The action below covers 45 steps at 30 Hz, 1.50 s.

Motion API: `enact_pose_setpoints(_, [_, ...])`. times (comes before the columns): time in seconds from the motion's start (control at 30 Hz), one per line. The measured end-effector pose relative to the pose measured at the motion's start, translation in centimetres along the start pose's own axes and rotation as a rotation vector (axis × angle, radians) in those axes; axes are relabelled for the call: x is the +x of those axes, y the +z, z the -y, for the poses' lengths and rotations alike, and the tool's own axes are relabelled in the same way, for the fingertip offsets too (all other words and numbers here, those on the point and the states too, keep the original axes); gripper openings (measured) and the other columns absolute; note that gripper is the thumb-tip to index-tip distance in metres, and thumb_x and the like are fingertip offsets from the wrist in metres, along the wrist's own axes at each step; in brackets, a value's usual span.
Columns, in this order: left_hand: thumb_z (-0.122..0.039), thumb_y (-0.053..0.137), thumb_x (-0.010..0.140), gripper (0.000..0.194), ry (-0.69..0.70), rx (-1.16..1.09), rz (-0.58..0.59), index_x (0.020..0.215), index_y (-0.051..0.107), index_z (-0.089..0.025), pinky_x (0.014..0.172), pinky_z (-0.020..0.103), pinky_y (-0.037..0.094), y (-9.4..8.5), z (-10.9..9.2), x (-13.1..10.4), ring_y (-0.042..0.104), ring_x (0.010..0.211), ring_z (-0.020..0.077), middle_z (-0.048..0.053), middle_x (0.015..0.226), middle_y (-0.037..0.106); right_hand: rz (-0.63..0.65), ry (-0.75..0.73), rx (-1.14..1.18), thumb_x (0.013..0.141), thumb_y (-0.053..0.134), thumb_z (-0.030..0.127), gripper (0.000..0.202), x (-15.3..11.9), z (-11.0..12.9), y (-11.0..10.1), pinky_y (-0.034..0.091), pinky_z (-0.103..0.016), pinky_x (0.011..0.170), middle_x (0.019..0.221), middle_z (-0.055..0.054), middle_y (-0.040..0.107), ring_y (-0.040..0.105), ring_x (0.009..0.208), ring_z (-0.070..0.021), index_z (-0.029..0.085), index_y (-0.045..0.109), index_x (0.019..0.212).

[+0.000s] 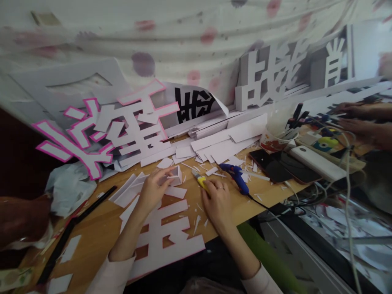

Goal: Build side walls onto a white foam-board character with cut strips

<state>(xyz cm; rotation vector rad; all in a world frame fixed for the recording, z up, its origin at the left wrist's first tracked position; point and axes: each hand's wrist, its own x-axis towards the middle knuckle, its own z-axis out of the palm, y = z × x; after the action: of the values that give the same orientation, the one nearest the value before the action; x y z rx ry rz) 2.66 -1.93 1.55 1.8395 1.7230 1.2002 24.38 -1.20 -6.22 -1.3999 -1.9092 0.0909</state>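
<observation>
My left hand is closed on a small white foam board piece with raised sides, above the wooden table. In my right hand is a yellow utility knife, its tip pointing up and left toward that piece. Below my hands lies a large white cut-out character with pink edges, partly covered by my left forearm. White strips lie left of my left hand. A blue glue gun rests just right of the knife, its cord running right.
Two dark phones, a white power bank and a tub of pens are on the right. Finished white characters stand behind. A black rod lies left. Another person's hands show at the right edge.
</observation>
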Motion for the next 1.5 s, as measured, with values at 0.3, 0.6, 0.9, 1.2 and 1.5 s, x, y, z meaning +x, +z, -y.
enact_pose_setpoints(0.3, [-0.024, 0.072, 0.08, 0.04, -0.055, 0.176, -0.134, 0.12, 0.069, -0.027, 0.104, 0.048, 0.036, 1.6, 1.6, -0.5, 0.057, 0.104, 0.0268, 0.004, 0.092, 0.078, 0.021, 0.015, -0.024, 0.092, 0.054, 0.016, 0.024, 0.0, 0.1, -0.1, 0.042, -0.039, 0.08, 0.102, -0.013, 0.067, 0.053, 0.09, -0.0279, 0.016, 0.07, 0.109])
enact_pose_setpoints(0.6, [-0.024, 0.072, 0.082, 0.04, -0.101, 0.287, -0.128, 0.121, 0.068, -0.031, 0.105, 0.053, 0.026, 2.5, 2.1, -0.7, 0.052, 0.106, 0.0295, 0.002, 0.096, 0.079, 0.029, 0.029, -0.035, 0.093, 0.054, 0.018, 0.025, -0.1, 0.0, 0.2, 0.042, -0.038, 0.078, 0.106, -0.012, 0.067, 0.053, 0.089, -0.0275, 0.018, 0.069, 0.112])
enact_pose_setpoints(0.9, [-0.022, 0.071, 0.084, 0.044, -0.063, 0.302, -0.149, 0.127, 0.065, -0.031, 0.104, 0.048, 0.025, 2.7, 2.7, -0.7, 0.053, 0.107, 0.0293, 0.001, 0.096, 0.079, 0.035, 0.021, -0.024, 0.093, 0.054, 0.019, 0.027, -0.1, 0.1, 0.1, 0.045, -0.039, 0.082, 0.107, -0.012, 0.067, 0.055, 0.093, -0.0275, 0.017, 0.069, 0.115])
enact_pose_setpoints(1.2, [-0.022, 0.073, 0.084, 0.044, -0.038, 0.28, -0.156, 0.127, 0.065, -0.029, 0.103, 0.046, 0.027, 2.6, 2.9, -0.6, 0.053, 0.105, 0.0278, 0.0, 0.096, 0.079, 0.053, 0.006, -0.021, 0.093, 0.053, 0.02, 0.028, 0.0, -0.1, 0.2, 0.046, -0.04, 0.084, 0.105, -0.012, 0.067, 0.055, 0.094, -0.0281, 0.016, 0.069, 0.115])
enact_pose_setpoints(1.5, [-0.019, 0.074, 0.084, 0.043, -0.032, 0.296, -0.144, 0.124, 0.066, -0.032, 0.1, 0.046, 0.027, 2.7, 3.2, -0.7, 0.052, 0.105, 0.0262, -0.002, 0.096, 0.078, 0.04, -0.006, -0.017, 0.092, 0.055, 0.021, 0.027, 0.0, -0.1, 0.3, 0.046, -0.04, 0.082, 0.104, -0.011, 0.067, 0.056, 0.095, -0.0289, 0.017, 0.069, 0.115])
